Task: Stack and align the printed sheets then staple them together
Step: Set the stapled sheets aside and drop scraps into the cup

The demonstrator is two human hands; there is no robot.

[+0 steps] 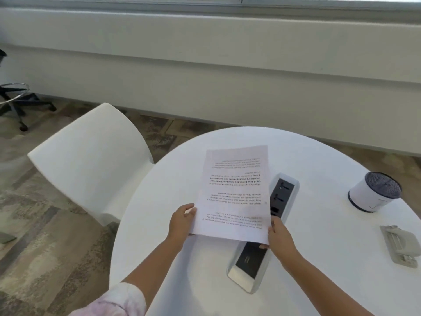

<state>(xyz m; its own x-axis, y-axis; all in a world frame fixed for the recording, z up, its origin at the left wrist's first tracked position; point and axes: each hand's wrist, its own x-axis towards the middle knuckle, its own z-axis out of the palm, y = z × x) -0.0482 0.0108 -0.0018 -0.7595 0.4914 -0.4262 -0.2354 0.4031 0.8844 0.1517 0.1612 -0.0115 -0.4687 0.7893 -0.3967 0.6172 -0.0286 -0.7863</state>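
In the head view, the left hand (182,221) and the right hand (281,236) each pinched a near corner of the printed sheets (235,192), thin smooth white paper held over the middle of the round, glossy white table (319,236); its text ran upside down and blurred. The sheets hid part of a metal-framed black socket strip (262,236). Toward the right edge sat a grey stapler (402,246) and a white cylinder with a dark mesh top (374,191), with bare tabletop between.
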